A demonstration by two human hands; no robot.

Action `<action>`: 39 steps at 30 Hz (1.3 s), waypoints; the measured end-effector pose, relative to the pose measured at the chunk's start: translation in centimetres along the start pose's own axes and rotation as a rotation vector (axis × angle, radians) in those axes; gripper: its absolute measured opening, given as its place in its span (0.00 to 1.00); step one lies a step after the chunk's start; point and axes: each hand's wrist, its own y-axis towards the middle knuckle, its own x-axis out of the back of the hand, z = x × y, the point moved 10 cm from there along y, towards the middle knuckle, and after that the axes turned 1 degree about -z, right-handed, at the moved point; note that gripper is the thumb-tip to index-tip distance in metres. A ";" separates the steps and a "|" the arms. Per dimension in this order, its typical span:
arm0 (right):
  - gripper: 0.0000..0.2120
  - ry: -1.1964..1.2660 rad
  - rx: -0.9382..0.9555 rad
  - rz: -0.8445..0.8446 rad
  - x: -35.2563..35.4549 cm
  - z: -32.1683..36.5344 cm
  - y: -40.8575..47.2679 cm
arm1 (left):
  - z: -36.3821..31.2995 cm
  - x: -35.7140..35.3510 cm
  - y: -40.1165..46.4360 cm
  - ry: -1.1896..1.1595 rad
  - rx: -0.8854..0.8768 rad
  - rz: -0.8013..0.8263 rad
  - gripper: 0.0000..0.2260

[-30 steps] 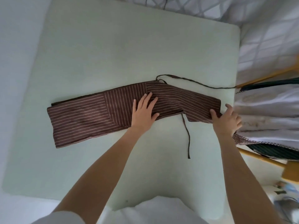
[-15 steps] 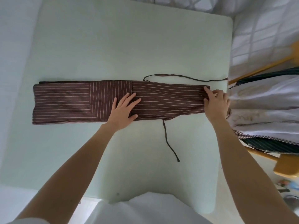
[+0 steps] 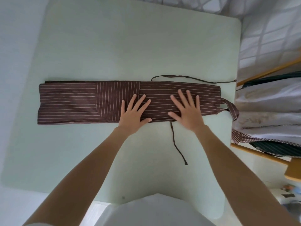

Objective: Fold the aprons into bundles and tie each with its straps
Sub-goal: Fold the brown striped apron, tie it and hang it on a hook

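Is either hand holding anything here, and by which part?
Nothing is gripped. The left hand and the right hand lie flat, fingers spread, pressing on the right half of the folded striped apron on the table.

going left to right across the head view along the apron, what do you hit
apron's bare left end → left hand flat on it → right hand flat on it → neck loop at the table edge → pile of other aprons

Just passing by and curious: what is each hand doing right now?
Left hand: open, fingers spread, flat on the folded apron.
Right hand: open, flat on the apron too, holding nothing.
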 end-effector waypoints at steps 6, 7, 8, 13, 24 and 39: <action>0.30 0.089 -0.051 -0.137 2.1 -2.0 -1.8 | 1.5 2.0 -1.5 -0.343 -0.064 -0.151 0.24; 0.27 0.122 -0.035 -0.185 2.8 -0.6 -2.0 | 2.6 2.9 -2.2 -0.431 -0.038 -0.213 0.21; 0.24 0.162 -0.002 -0.228 3.6 1.4 -2.0 | 4.2 3.8 -3.2 -0.491 0.016 -0.288 0.20; 0.18 0.272 0.186 -0.259 4.2 12.6 0.0 | 15.0 5.5 -9.2 -0.462 0.491 -0.492 0.19; 0.29 0.003 0.144 0.021 -1.4 17.5 2.4 | 28.8 4.8 -16.1 -0.399 0.986 -0.296 0.35; 0.24 0.971 -0.100 -0.062 5.4 13.7 -0.4 | 8.5 12.6 -11.7 -0.933 0.585 -0.627 0.10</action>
